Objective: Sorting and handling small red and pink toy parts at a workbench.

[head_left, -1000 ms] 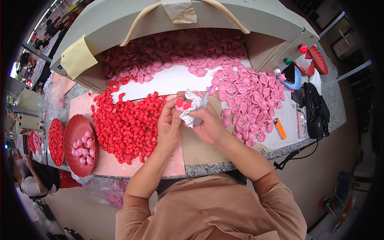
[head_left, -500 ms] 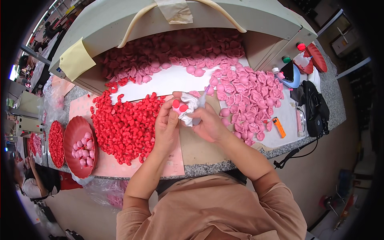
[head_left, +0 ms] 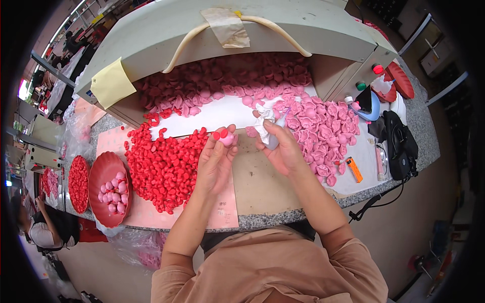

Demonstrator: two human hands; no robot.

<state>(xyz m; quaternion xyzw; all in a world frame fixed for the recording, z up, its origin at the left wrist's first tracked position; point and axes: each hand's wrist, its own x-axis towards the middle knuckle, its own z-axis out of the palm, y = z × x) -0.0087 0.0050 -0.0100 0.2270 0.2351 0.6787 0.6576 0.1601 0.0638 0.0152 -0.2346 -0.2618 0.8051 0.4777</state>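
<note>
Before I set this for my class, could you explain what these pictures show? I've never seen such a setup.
There is no robot here, just a person's bare hands. The head view comes from a wide fisheye camera worn on the head, looking down, so straight edges bend. The left hand holds a small pink ball with two red pieces. The right hand holds a crumpled white cloth and a bottle. On the worktop lie a red heap, a pink heap, a red dish holding pink balls, and an orange lighter.
</note>
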